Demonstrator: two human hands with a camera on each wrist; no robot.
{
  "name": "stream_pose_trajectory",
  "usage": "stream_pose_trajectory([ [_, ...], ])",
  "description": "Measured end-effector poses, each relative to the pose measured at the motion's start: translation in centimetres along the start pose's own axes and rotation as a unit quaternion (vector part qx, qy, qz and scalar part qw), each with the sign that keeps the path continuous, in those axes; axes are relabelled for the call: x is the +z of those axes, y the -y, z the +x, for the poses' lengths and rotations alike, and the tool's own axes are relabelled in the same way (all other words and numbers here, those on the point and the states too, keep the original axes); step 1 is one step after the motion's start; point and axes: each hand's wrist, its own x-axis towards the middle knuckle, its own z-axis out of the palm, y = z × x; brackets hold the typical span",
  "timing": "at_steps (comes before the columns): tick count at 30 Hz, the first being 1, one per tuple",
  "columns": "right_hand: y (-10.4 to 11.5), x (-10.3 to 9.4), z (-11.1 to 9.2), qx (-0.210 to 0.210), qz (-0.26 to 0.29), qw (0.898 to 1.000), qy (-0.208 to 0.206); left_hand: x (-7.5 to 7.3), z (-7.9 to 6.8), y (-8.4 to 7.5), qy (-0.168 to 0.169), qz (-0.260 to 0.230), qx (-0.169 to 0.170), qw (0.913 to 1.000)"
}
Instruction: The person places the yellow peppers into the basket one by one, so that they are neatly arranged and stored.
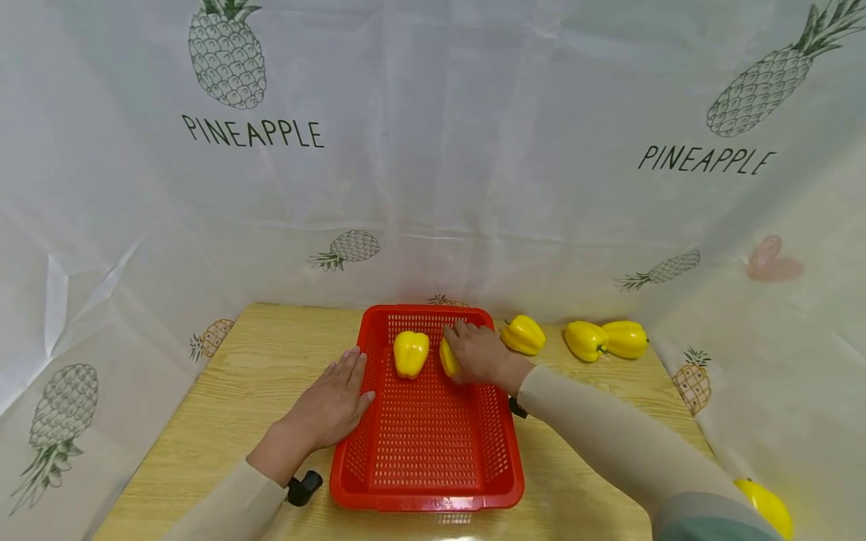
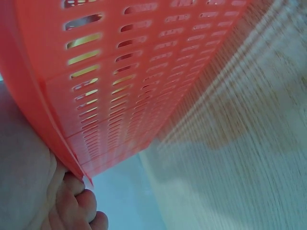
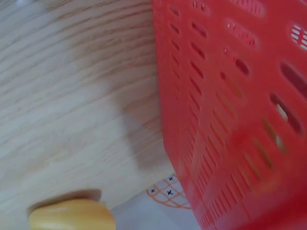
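Observation:
A red perforated plastic basket stands on the table. One yellow bell pepper sits upright inside it, towards the far end. My right hand reaches over the basket's right side and grips a second yellow bell pepper, partly hidden under the fingers. With fingers straight, my left hand rests on the left rim. In the left wrist view, that hand's curved fingertips show beside the rim. The right wrist view shows the basket's outer side wall, but not the right hand.
On the wooden table, right of the basket, lie a yellow bell pepper and two touching ones, a left and a right. Another yellow object shows at lower right. A pineapple-print sheet hangs behind.

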Motion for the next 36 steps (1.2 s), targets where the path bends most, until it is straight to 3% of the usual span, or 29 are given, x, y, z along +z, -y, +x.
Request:
stream_pose_trajectory([
  [10, 0.5, 1.4, 0.5, -0.013, -0.024, 1.000, -0.009, 0.1, -0.1, 0.0, -0.001, 0.000, 0.001, 1.0000],
  [22, 0.6, 1.4, 0.5, -0.016, -0.066, 0.997, 0.047, 0.4, -0.1, 0.2, 0.001, -0.008, -0.002, 1.0000],
  [28, 0.5, 1.6, 0.6, -0.020, -0.083, 0.996, 0.020, 0.5, 0.0, 0.2, -0.002, -0.003, 0.000, 1.0000],
  [36, 0.5, 1.9, 0.8, -0.022, -0.085, 0.996, 0.014, 0.5, 0.0, 0.2, -0.005, -0.001, 0.002, 1.0000],
])
